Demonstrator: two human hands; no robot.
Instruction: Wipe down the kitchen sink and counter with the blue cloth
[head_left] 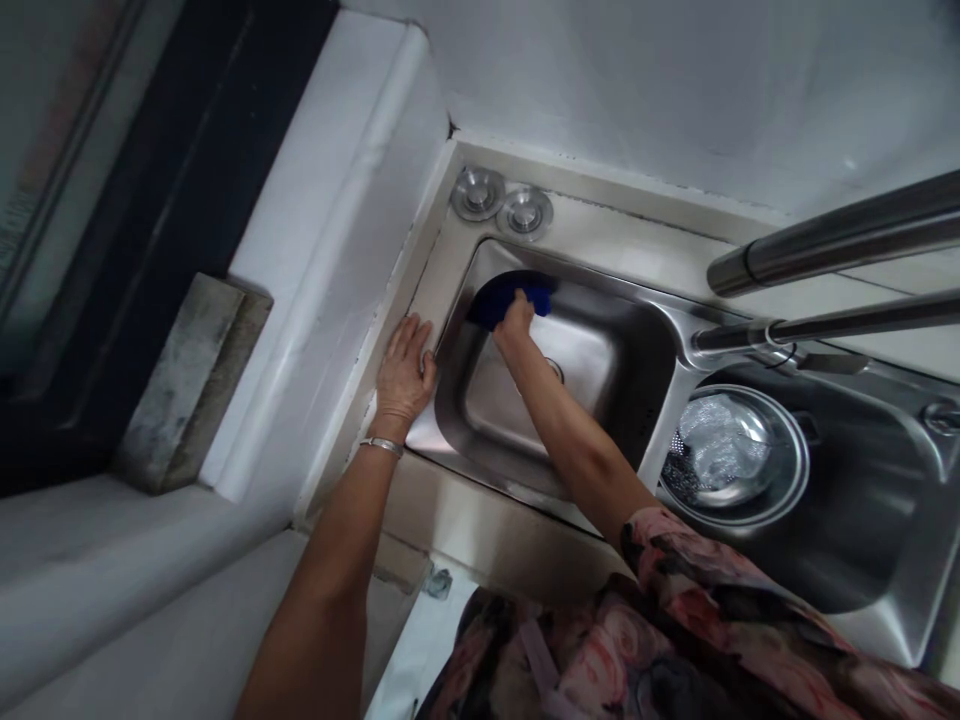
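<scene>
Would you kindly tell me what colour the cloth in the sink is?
Deep blue; the cloth, under the right hand, shows best in the head view.

text: none legible | labels: none | brands: none | numbers: none | signs: none | blurred reddish marks at 10 o'clock: unreadable

Open basin [517,400], faucet [832,240] overhead

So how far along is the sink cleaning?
Done: hard to judge; the left basin shows no visible dirt. In hand: the right hand presses a blue cloth against that basin's far corner, while the left hand rests on the rim. Left: the right basin holds a metal bowl.
</scene>
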